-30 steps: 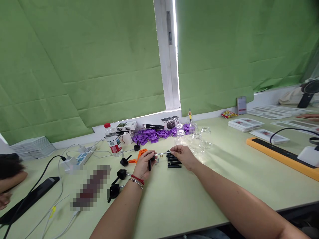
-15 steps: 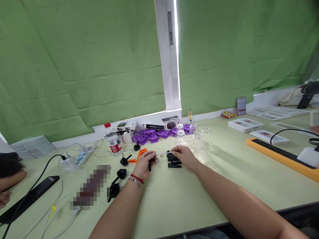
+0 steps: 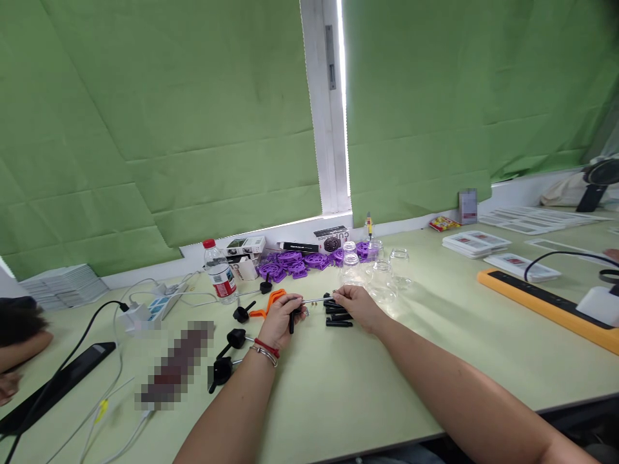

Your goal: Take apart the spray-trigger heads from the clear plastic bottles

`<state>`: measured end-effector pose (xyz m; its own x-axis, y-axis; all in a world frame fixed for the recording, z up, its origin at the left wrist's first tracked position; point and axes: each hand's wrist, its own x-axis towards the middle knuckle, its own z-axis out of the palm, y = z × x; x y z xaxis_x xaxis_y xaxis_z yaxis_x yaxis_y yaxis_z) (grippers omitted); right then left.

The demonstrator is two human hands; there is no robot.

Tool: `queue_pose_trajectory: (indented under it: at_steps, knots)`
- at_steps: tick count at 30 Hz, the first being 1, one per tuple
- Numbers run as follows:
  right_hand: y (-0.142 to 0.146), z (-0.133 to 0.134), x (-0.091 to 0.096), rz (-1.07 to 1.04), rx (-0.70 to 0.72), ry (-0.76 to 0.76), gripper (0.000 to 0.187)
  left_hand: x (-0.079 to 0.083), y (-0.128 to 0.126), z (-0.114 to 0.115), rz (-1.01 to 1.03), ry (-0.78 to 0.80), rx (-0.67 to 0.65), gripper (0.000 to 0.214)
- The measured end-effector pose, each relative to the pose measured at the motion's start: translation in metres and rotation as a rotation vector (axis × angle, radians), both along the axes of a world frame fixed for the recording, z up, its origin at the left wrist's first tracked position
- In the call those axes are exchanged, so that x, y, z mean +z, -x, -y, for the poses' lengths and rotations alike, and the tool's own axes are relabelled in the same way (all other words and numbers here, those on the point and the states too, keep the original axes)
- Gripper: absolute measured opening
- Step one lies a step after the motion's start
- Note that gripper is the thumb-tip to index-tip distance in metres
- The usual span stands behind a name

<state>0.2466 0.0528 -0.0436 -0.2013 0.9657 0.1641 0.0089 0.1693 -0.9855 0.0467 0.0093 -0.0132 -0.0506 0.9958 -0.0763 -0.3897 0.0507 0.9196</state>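
My left hand (image 3: 279,318), with a red and a silver bracelet at the wrist, is closed round a small black handle (image 3: 291,320) joined to a thin metal rod (image 3: 314,299). My right hand (image 3: 354,304) pinches the rod's far end with thumb and fingertips. Under and beside the right hand lie several short black tubes (image 3: 338,316) on the pale green table (image 3: 338,380). An orange clamp piece (image 3: 267,301) lies just behind the left hand. Black knobbed pins (image 3: 231,339) lie to the left.
A water bottle (image 3: 219,271), purple plastic parts (image 3: 294,263) and clear glass jars (image 3: 382,274) stand behind the hands. Cables and a power strip (image 3: 145,312) lie left; an orange-edged bar (image 3: 546,303) and stacked cards (image 3: 476,241) right. Another person's arm (image 3: 19,351) rests at the far left.
My hands stay almost still on the rod. The other person's hand at the far right edge has drawn back almost out of view.
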Motion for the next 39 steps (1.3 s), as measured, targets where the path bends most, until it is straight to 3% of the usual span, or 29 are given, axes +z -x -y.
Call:
queue_pose_trajectory:
  at_steps: [13,29,39]
  knots:
    - [-0.0016,0.005,0.0081,0.162,0.038,-0.053,0.041,-0.0017,-0.0013,0.0008,-0.017,-0.005,-0.022,0.019]
    - [-0.0013,0.0018,0.0026,0.125,0.011,-0.047,0.038,-0.0037,0.0002,-0.0007,0.003,-0.007,-0.027,0.02]
    - [-0.0006,0.0043,0.0076,0.232,0.017,-0.101,0.046,-0.0027,-0.0011,0.0009,-0.03,-0.009,-0.038,0.02]
